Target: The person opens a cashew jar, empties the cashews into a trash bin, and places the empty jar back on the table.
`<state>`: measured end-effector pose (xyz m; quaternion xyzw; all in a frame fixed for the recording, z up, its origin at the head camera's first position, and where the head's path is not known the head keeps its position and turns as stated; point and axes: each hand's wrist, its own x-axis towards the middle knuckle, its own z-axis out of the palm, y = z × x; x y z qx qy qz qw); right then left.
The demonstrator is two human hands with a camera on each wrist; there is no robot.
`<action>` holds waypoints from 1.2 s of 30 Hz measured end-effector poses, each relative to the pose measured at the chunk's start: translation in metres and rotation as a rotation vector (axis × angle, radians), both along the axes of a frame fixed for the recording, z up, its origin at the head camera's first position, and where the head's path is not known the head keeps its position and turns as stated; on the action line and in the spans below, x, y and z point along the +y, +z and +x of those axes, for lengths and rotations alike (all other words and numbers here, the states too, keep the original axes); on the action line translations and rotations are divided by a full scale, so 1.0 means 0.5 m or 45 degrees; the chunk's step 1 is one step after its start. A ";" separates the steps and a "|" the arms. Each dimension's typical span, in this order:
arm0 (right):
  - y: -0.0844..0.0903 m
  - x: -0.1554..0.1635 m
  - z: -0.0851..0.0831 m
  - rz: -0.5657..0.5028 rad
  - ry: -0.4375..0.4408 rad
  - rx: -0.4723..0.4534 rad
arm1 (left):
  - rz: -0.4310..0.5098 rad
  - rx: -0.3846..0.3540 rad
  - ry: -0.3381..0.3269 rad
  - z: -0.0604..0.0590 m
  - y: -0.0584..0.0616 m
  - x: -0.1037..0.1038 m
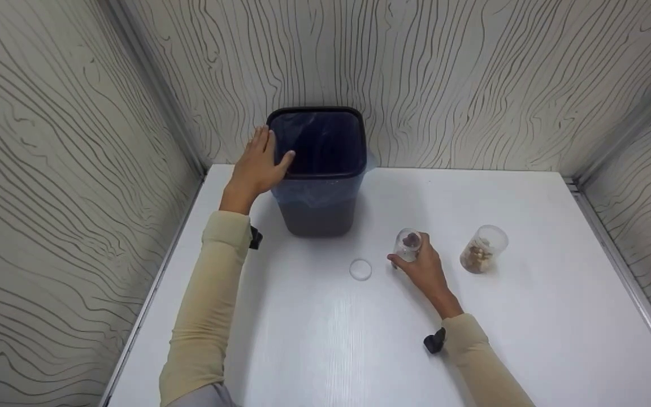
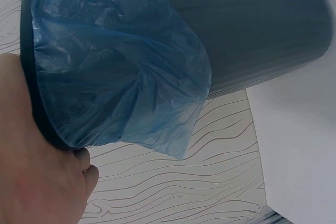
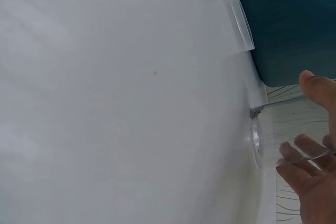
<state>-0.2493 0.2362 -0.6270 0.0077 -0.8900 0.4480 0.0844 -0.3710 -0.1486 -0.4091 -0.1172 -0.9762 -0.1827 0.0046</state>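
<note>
My left hand (image 1: pixel 257 167) grips the left rim of a dark trash bin (image 1: pixel 320 215), its thumb over the opening and its fingers along the outside. A blue plastic liner (image 2: pixel 126 72) folds down over the bin's outer wall. With thumb and fingers around its sides, my right hand (image 1: pixel 424 265) holds a clear plastic jar (image 3: pixel 286 124) upright at the white table. Something dark reddish shows at the jar (image 1: pixel 410 242) in the head view, and a few dark specks sit near its base. Left of this jar lies a clear round lid (image 1: pixel 360 269).
To the right of my right hand stands another clear jar (image 1: pixel 485 249), partly filled with brown and tan pieces. The bin stands near the back wall (image 1: pixel 444 85) of the white table (image 1: pixel 314 339). Wood-patterned panels enclose the back and sides.
</note>
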 end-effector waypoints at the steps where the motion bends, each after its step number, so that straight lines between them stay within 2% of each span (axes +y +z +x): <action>1: -0.001 0.001 0.000 -0.001 0.001 -0.003 | -0.001 -0.002 0.000 0.001 0.000 0.000; 15: -0.001 0.005 -0.001 -0.015 -0.004 -0.089 | 0.004 0.005 -0.008 0.000 0.002 0.001; 36: -0.004 0.007 0.000 -0.023 -0.013 -0.116 | -0.001 0.009 -0.008 -0.005 -0.002 0.000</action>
